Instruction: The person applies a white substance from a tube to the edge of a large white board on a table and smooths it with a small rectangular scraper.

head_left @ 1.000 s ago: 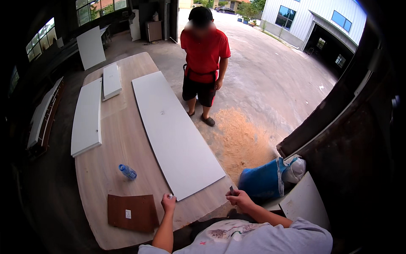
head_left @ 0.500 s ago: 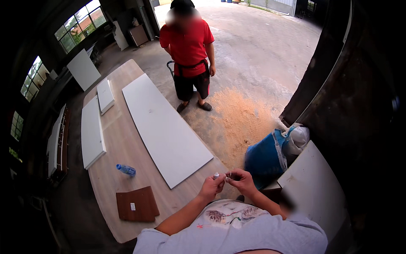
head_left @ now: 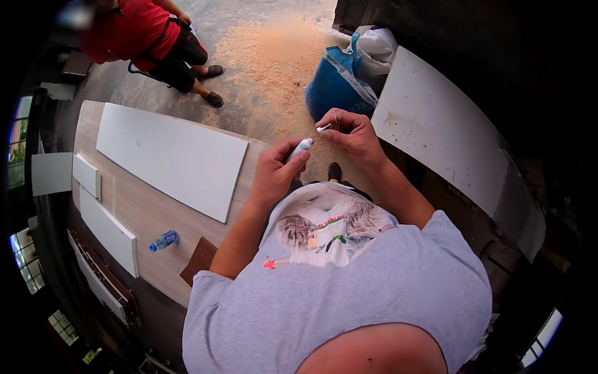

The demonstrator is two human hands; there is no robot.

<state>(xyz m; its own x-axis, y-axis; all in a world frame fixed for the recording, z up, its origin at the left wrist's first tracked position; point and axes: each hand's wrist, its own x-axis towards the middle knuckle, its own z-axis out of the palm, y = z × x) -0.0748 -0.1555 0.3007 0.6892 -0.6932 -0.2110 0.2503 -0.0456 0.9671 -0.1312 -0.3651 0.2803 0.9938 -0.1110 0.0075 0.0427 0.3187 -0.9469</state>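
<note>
My left hand is closed round a small white bottle with a narrow nozzle tip, held in front of my chest. Just right of it, my right hand pinches a small white cap between thumb and fingers. A gap shows between cap and nozzle. Something thin and shiny shows at a right fingertip, too small to make out. Beyond my left hand, a long white panel lies on the wood-toned table.
Smaller white panels, a blue-capped clear bottle and a brown board are on the table. A blue sack and a pale panel stand right. Sawdust covers the floor near a person in red.
My view has swung right and down. My hands, together before, are now apart, with the white cap off the small bottle. The person in red appears further left.
</note>
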